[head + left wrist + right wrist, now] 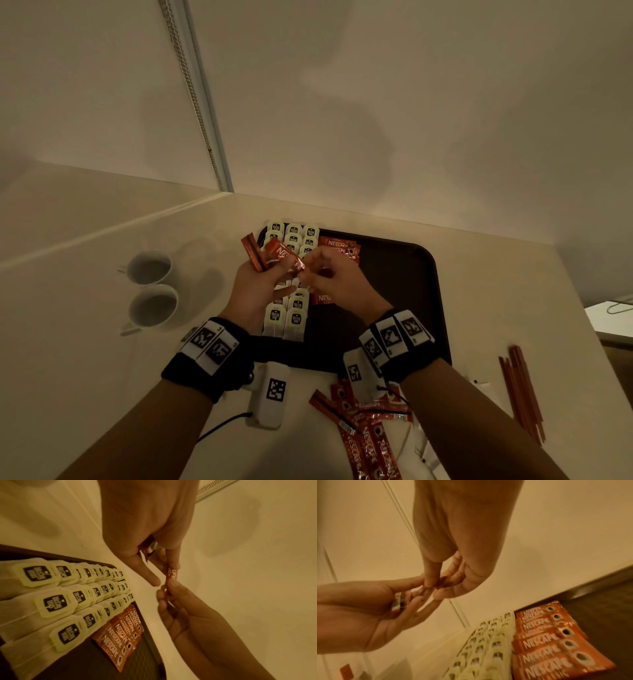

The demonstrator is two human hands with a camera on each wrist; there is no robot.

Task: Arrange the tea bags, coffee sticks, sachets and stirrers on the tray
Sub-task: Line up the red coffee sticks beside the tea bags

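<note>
A dark brown tray (pixel 404 281) lies on the counter. Rows of white tea bags (pixel 291 315) (pixel 56 601) fill its left side, and red coffee sticks (pixel 339 248) (pixel 123 632) (pixel 547 642) lie in a row beside them. Above the tea bags my left hand (pixel 260 284) (pixel 154 561) grips a small bundle of red coffee sticks (pixel 270 257) (pixel 401 601). My right hand (pixel 329 274) (pixel 436 585) pinches the near end of one stick (pixel 172 572) in that bundle.
Two white cups (pixel 150 267) stand left of the tray. A loose pile of coffee sticks (pixel 366 428) lies at the counter's near edge, with white sachets (pixel 421 445) beside it. Red stirrers (pixel 520 394) lie to the right. Walls close the counter at back and right.
</note>
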